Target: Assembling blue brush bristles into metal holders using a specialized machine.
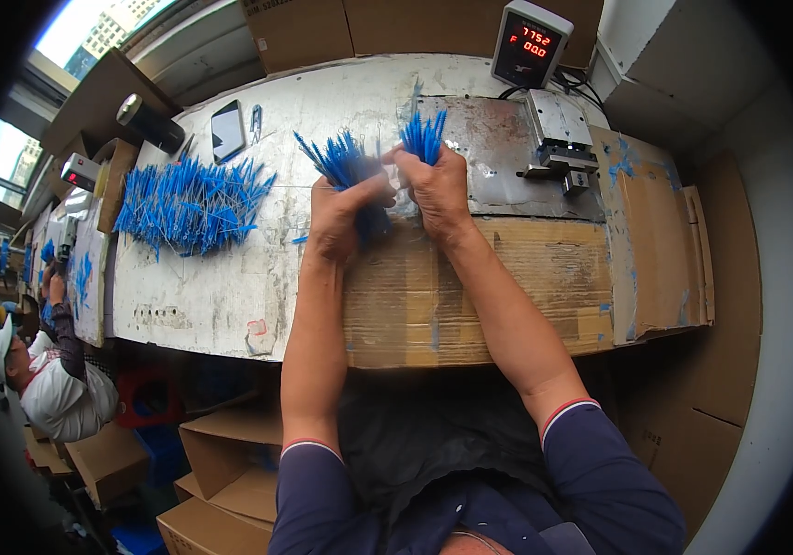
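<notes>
Over the front of the workbench my left hand (pixel 336 213) is closed round a thick bundle of thin blue bristle brushes (pixel 339 159), their tips fanning up and to the left. Beside it my right hand (pixel 440 190) grips a smaller bunch of blue brushes (pixel 424 136), which points upward. The two hands are close together, and the fingers between them are blurred by motion. To the left of my hands, a wide pile of blue brushes with thin wire stems (pixel 195 205) lies on the white bench top (pixel 221 305).
A metal clamping fixture (pixel 563 139) stands on a steel plate at right, below a box with a red digital display (pixel 533 44). Cardboard (pixel 526 287) covers the front edge. A phone (pixel 227 131) and dark flask (pixel 150 123) lie back left. Another person (pixel 54 379) works at far left.
</notes>
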`<state>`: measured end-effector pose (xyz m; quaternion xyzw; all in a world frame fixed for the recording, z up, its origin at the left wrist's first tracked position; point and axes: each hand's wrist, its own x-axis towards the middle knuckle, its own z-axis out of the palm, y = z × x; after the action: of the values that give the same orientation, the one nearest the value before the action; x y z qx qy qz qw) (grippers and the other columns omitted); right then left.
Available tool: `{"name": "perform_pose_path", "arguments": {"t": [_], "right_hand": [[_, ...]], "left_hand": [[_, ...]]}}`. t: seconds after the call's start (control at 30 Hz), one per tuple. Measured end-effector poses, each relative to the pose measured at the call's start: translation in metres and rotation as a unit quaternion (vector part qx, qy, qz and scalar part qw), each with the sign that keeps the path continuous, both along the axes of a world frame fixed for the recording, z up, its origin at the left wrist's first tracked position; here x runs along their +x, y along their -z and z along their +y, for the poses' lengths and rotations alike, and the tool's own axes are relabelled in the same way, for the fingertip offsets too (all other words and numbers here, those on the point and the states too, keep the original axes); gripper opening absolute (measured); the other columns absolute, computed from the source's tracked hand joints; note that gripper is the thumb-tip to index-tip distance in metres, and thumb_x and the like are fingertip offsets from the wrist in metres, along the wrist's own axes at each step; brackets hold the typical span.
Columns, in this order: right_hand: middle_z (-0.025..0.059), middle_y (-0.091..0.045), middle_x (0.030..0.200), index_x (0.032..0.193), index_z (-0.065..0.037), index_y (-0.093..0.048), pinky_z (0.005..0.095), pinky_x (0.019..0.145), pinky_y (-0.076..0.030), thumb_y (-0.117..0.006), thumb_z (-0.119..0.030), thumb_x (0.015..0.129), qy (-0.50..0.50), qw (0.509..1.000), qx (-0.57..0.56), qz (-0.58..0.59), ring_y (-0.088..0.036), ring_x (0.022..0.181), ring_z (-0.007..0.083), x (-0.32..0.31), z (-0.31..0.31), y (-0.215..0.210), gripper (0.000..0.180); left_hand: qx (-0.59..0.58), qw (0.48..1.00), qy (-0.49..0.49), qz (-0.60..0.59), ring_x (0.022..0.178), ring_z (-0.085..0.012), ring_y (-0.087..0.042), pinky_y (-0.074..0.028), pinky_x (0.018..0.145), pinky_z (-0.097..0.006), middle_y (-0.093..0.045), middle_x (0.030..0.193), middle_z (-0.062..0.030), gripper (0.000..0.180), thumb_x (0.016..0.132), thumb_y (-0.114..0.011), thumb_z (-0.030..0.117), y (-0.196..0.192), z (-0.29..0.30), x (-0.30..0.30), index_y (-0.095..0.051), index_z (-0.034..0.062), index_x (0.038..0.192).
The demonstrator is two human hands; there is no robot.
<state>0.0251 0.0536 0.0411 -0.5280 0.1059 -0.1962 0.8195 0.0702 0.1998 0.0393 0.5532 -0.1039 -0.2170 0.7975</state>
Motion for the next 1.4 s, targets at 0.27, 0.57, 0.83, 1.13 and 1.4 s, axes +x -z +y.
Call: {"name": "perform_pose_path", "arguments": {"t": [0.27,0.57,0.83,1.13,1.4], "right_hand": [[0.0023,-0.072,0.083,0.095,-0.001,-0.073,0.0234,0.060,-0.052,-0.076,-0.009,0.089,-0.001,0.997,-0.069,-0.024,-0.063,0.068,0.0068,0.003,0.007,-0.001,0.010],[0.0007,-0.071,0.081,0.092,0.000,-0.072,0.0238,0.061,-0.054,-0.079,-0.008,0.087,0.013,0.997,-0.079,-0.007,-0.063,0.069,0.0062,0.002,0.006,-0.005,0.011],[0.0013,-0.072,0.082,0.091,0.000,-0.073,0.0235,0.060,-0.053,-0.079,-0.008,0.087,0.042,0.982,-0.176,-0.046,-0.063,0.070,0.0065,0.007,0.008,0.002,0.010],[0.0015,-0.070,0.080,0.091,-0.002,-0.071,0.0232,0.061,-0.051,-0.075,-0.010,0.091,-0.017,0.999,0.003,0.027,-0.062,0.069,0.0057,-0.001,0.000,-0.012,0.008],[-0.0019,-0.064,0.075,0.089,-0.004,-0.069,0.0232,0.056,-0.048,-0.076,-0.012,0.090,0.008,1.000,0.004,-0.009,-0.056,0.062,0.0057,0.005,0.000,0.000,0.011]], "left_hand": [[-0.002,0.999,-0.020,-0.029,0.080,-0.0200,-0.074,-0.062,0.076,-0.033,-0.075,0.090,-0.0114,0.021,0.088,-0.076,0.003,0.004,-0.003,0.006,-0.069,-0.0023,0.106],[-0.024,0.999,-0.016,-0.044,0.081,-0.0144,-0.071,-0.058,0.074,-0.027,-0.075,0.095,-0.0081,0.026,0.085,-0.079,0.003,-0.003,-0.007,-0.001,-0.073,-0.0030,0.110],[-0.018,0.996,-0.037,-0.080,0.081,-0.0141,-0.071,-0.058,0.075,-0.027,-0.075,0.094,-0.0085,0.023,0.085,-0.078,0.003,0.004,-0.007,0.001,-0.073,-0.0020,0.107],[-0.044,0.998,-0.001,-0.038,0.077,-0.0178,-0.071,-0.059,0.074,-0.031,-0.073,0.088,-0.0093,0.020,0.085,-0.077,0.004,-0.001,-0.007,0.001,-0.071,-0.0016,0.103],[-0.012,0.999,-0.012,-0.040,0.080,-0.0220,-0.074,-0.062,0.078,-0.038,-0.073,0.092,-0.0121,0.026,0.088,-0.076,0.004,0.003,-0.005,0.004,-0.066,-0.0017,0.112]]}}
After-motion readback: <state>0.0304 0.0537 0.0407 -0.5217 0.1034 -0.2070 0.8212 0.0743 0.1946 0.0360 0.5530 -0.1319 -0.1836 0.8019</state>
